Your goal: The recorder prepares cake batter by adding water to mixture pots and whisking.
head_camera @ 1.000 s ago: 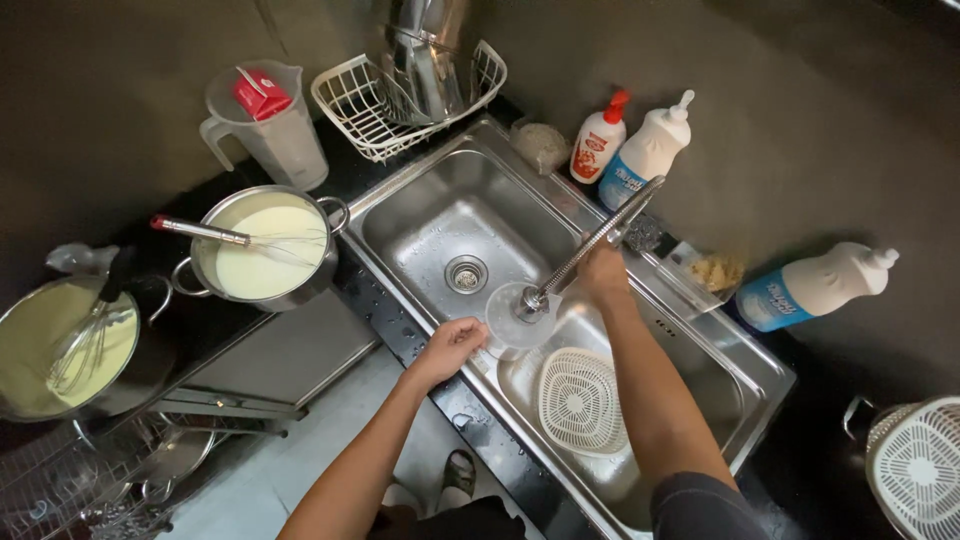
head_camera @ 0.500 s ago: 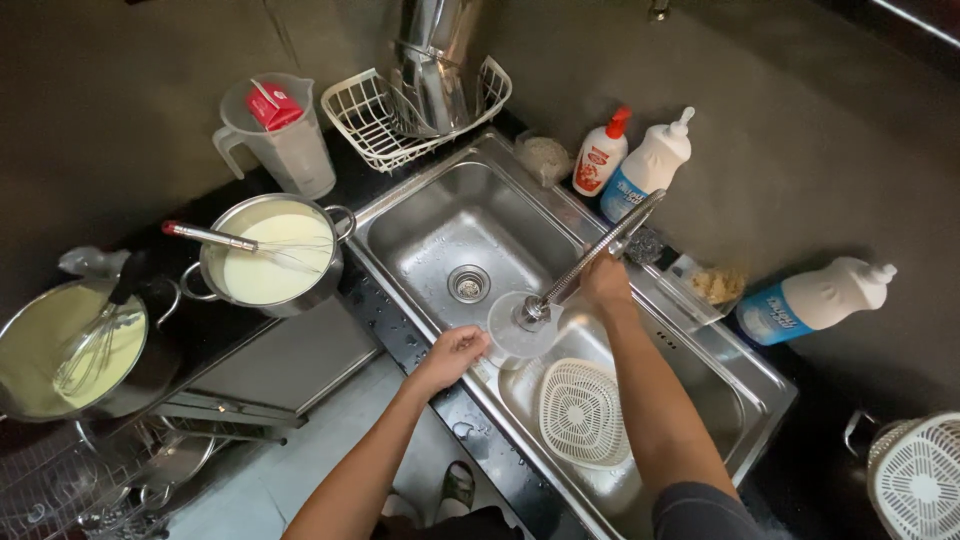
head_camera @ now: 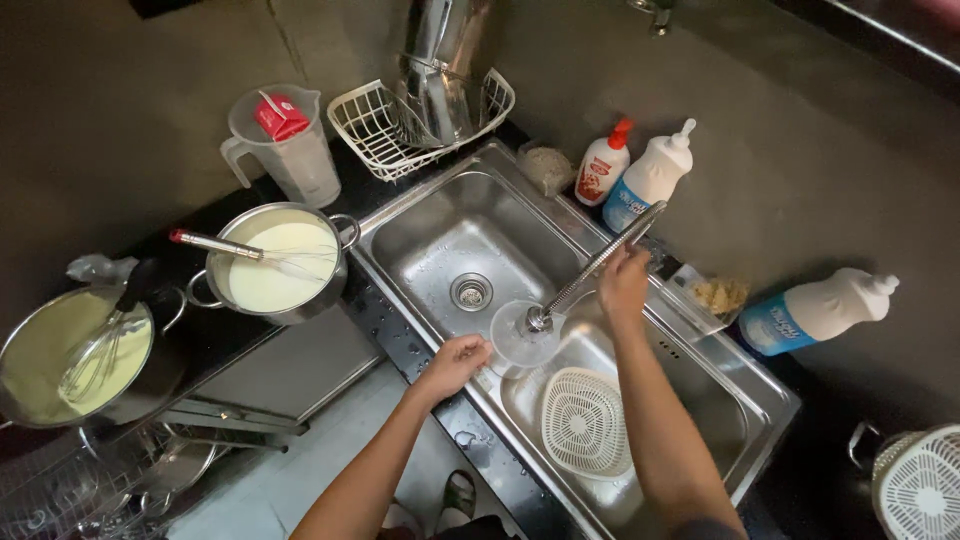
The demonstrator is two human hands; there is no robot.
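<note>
Little has changed over the last second. The left hand (head_camera: 455,362) keeps its grip clamped on a clear glass dish (head_camera: 520,335) over the sink (head_camera: 420,240). The right hand (head_camera: 622,282) stays closed around the flexible tap hose (head_camera: 590,270), nozzle at the dish.

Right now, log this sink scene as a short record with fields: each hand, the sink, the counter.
left hand: holds the rim of a clear glass lid over the sink divider
right hand: grips the flexible tap hose, nozzle on the lid
sink: two steel basins; left one holds only its drain, right one holds a white strainer
counter left: pot of pale batter with a whisk, second pot with a whisk, jug
counter back: wire rack, three bottles, one lying down
</note>
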